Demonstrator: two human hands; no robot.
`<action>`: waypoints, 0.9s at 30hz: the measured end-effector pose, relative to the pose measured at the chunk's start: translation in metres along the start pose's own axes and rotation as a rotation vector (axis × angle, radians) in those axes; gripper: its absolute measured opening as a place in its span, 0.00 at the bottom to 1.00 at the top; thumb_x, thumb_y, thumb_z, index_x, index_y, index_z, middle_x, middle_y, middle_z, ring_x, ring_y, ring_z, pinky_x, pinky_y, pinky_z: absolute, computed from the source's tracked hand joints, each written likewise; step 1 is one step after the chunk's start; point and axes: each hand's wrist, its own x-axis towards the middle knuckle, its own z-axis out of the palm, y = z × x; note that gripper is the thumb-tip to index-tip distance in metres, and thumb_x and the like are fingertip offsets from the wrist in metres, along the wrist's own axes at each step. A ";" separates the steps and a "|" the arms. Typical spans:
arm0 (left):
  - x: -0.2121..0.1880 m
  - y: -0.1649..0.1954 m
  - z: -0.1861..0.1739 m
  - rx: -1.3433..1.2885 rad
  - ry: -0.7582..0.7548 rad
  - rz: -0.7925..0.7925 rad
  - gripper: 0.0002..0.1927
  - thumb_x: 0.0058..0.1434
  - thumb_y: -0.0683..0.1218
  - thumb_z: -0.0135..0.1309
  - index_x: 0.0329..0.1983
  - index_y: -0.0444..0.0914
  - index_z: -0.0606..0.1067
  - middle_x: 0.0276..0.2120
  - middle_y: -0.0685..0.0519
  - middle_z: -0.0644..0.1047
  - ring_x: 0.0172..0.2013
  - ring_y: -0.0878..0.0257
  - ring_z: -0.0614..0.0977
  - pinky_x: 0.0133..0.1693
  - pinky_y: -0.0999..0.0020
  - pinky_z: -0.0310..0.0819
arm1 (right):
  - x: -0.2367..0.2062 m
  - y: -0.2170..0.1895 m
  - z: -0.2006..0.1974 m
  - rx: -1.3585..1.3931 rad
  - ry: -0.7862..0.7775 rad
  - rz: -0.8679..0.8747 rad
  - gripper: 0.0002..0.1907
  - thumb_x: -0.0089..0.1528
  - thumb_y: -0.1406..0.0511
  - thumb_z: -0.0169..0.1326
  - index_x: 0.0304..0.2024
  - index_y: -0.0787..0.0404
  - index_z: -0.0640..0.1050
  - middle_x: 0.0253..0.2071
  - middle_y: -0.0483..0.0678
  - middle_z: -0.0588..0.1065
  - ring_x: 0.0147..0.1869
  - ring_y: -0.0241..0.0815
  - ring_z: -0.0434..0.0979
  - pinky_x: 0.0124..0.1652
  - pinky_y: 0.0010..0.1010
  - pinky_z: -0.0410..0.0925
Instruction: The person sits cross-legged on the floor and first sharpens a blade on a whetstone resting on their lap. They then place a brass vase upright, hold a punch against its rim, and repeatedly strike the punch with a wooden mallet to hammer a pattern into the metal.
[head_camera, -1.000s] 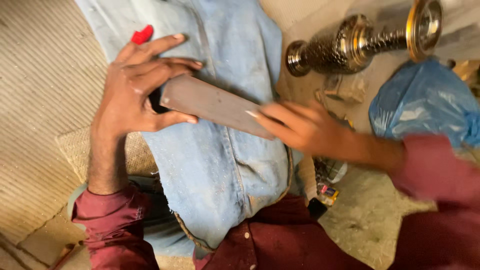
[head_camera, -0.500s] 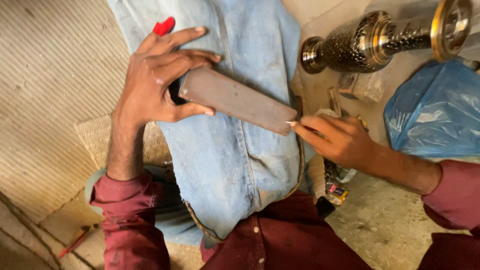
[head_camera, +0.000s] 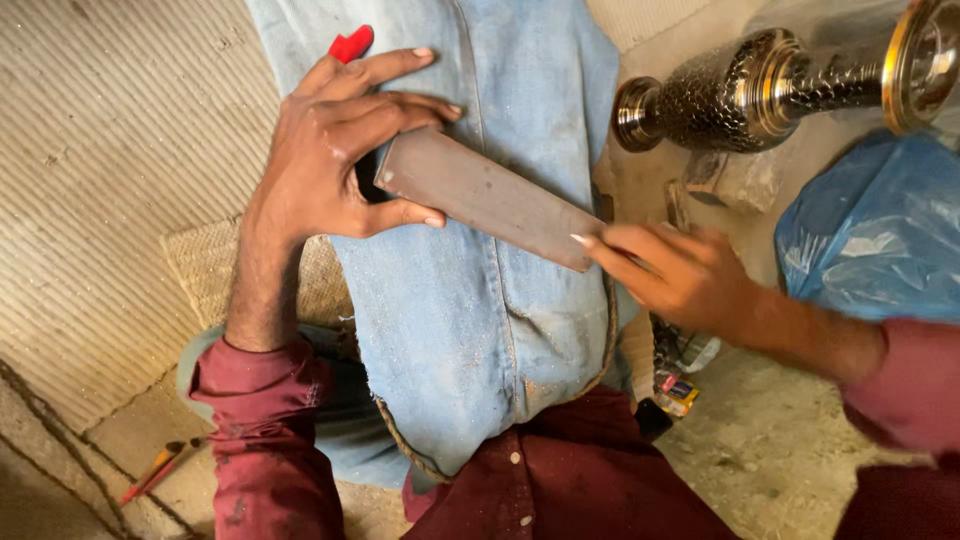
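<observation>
1. Flat grey metal strip (head_camera: 490, 197): lying slantwise over the pale blue denim thigh (head_camera: 470, 300), one end high toward the far side, the other end lower toward the near side.
2. Left hand (head_camera: 335, 160): grasping the strip's upper end, thumb pressed under its edge, fingers spread over the top; grip clenched on the metal.
3. Right hand (head_camera: 680, 275): meeting the strip's lower end, fingertips pinching that corner; grip closed on the strip, though fingers blurred.
4. Small red piece (head_camera: 350, 44): showing just above the left hand's knuckles, beyond the strip's upper end; contact with the hand not clear.
5. Ornate metal vase (head_camera: 740, 90): lying on its side beyond the strip's lower end, well apart from it, dark patterned body with polished rings and a brass-coloured rim.
6. Blue plastic bag (head_camera: 870, 235): crumpled just beneath the vase, beside the right forearm.
7. Woven mat (head_camera: 210, 265): below the strip's upper end, under the left forearm, on the ribbed floor.
8. Maroon sleeves (head_camera: 265, 420): covering both forearms, nearer than the strip.
9. Thin red tools (head_camera: 150, 472): lying on the floor well apart from the strip, past the left elbow.
</observation>
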 end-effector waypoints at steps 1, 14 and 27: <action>0.000 0.000 0.000 0.004 0.002 0.021 0.35 0.51 0.68 0.73 0.52 0.42 0.80 0.55 0.60 0.81 0.71 0.54 0.71 0.67 0.44 0.60 | 0.009 0.005 0.007 -0.020 0.029 -0.052 0.23 0.56 0.71 0.58 0.55 0.65 0.79 0.46 0.50 0.77 0.38 0.41 0.81 0.27 0.28 0.70; 0.004 0.004 -0.004 -0.031 -0.039 -0.036 0.34 0.48 0.67 0.72 0.48 0.40 0.80 0.53 0.58 0.82 0.68 0.52 0.72 0.58 0.45 0.62 | -0.019 0.006 0.023 0.027 0.040 -0.010 0.21 0.56 0.73 0.60 0.53 0.65 0.81 0.45 0.50 0.78 0.38 0.38 0.80 0.27 0.27 0.72; 0.003 0.003 -0.009 0.001 -0.013 0.037 0.34 0.54 0.67 0.71 0.53 0.41 0.80 0.57 0.59 0.81 0.71 0.54 0.70 0.72 0.38 0.54 | 0.004 0.001 0.009 0.048 0.015 -0.007 0.23 0.55 0.72 0.59 0.54 0.64 0.79 0.44 0.48 0.76 0.38 0.40 0.80 0.28 0.30 0.69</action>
